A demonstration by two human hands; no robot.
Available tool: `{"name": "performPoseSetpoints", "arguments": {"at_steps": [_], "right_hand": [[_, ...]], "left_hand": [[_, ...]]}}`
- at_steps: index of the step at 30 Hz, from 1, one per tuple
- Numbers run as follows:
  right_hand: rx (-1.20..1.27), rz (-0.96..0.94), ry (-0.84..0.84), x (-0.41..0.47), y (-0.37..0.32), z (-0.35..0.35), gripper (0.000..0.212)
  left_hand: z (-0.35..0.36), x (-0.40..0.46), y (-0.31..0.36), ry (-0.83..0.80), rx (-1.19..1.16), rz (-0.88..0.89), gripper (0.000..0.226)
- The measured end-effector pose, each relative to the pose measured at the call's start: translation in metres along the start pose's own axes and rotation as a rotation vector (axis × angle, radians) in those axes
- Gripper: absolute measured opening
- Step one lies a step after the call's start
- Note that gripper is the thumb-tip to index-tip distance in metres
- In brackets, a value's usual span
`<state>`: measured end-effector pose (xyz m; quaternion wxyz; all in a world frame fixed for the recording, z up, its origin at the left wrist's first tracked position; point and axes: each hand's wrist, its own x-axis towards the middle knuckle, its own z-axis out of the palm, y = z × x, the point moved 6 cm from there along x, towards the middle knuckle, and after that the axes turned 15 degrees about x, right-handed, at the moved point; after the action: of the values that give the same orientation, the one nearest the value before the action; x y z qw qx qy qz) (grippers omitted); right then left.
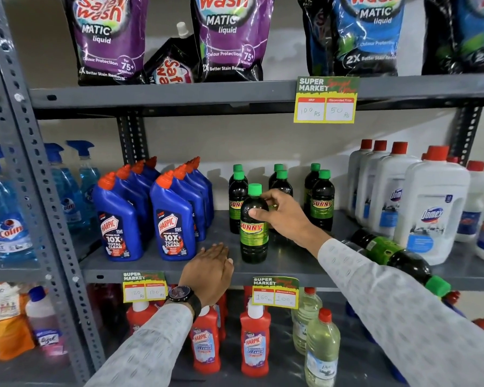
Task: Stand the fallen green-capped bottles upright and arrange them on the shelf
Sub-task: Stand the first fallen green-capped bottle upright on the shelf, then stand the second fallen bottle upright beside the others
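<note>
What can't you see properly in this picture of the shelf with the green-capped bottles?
Head view only:
- Fallen green-capped bottle: the right sleeve covers part of it, and a second dark bottle seems hidden behind.
- Right hand on the front upright bottle: how firm the grip is can't be told.
- Back-row green-capped bottles: labels hidden by the front ones.
- Top pouches: cut off by the upper edge.
- Price tags: handwriting too small.

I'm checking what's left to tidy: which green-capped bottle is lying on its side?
The dark green-capped bottle behind the right sleeve, cap overhanging the grey shelf's front edge; the others stand upright.
</note>
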<state>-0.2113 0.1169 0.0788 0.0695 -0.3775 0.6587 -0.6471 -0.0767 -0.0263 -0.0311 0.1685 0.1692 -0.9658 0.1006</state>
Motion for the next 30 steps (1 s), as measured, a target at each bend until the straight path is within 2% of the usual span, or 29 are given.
{"name": "performPoseSetpoints", "arguments": {"at_steps": [4, 5, 7, 9, 11, 13, 15, 20, 22, 25, 28, 30], "right_hand": [[-0.081, 0.014, -0.087, -0.002, -0.005, -0.013, 0.064], [-0.184, 0.013, -0.077, -0.002, -0.007, -0.024, 0.066], [-0.523, 0.056, -0.055, 0.000, -0.009, -0.056, 0.056], [-0.877, 0.214, -0.066, -0.002, -0.006, -0.089, 0.039], [-1.046, 0.423, -0.120, -0.009, 0.003, -0.112, 0.046], [-1.059, 0.539, -0.194, -0.017, 0.014, -0.114, 0.063], [-1.040, 0.535, -0.227, -0.020, 0.023, -0.109, 0.073], [-0.924, 0.496, -0.054, -0.039, 0.017, -0.130, 0.094], [-0.915, 0.489, -0.034, -0.040, 0.022, -0.127, 0.089], [-0.905, 0.438, 0.007, -0.039, 0.037, -0.112, 0.061], [-0.878, 0.405, 0.042, -0.037, 0.042, -0.113, 0.057], [-0.765, 0.381, 0.101, -0.034, 0.037, -0.119, 0.056]], "left_hand": [[-0.002, -0.002, 0.001, 0.002, -0.004, 0.001, 0.057], [-0.002, -0.002, 0.001, -0.002, -0.003, 0.003, 0.057], [-0.001, -0.002, 0.001, -0.010, 0.001, 0.008, 0.057], [-0.001, -0.001, 0.000, -0.019, -0.010, 0.004, 0.058], [0.000, -0.002, -0.005, -0.023, -0.005, -0.002, 0.058], [0.001, -0.005, -0.013, -0.032, 0.008, -0.017, 0.058], [0.003, -0.004, -0.017, -0.023, 0.023, -0.026, 0.057], [-0.015, 0.003, 0.005, 0.002, 0.015, 0.026, 0.058], [-0.011, 0.004, 0.008, -0.021, 0.007, 0.020, 0.059], [-0.004, -0.001, 0.002, -0.038, 0.024, 0.007, 0.059], [-0.003, -0.002, 0.005, -0.049, 0.022, 0.009, 0.059], [-0.002, -0.002, 0.004, -0.050, 0.009, 0.007, 0.059]]}}
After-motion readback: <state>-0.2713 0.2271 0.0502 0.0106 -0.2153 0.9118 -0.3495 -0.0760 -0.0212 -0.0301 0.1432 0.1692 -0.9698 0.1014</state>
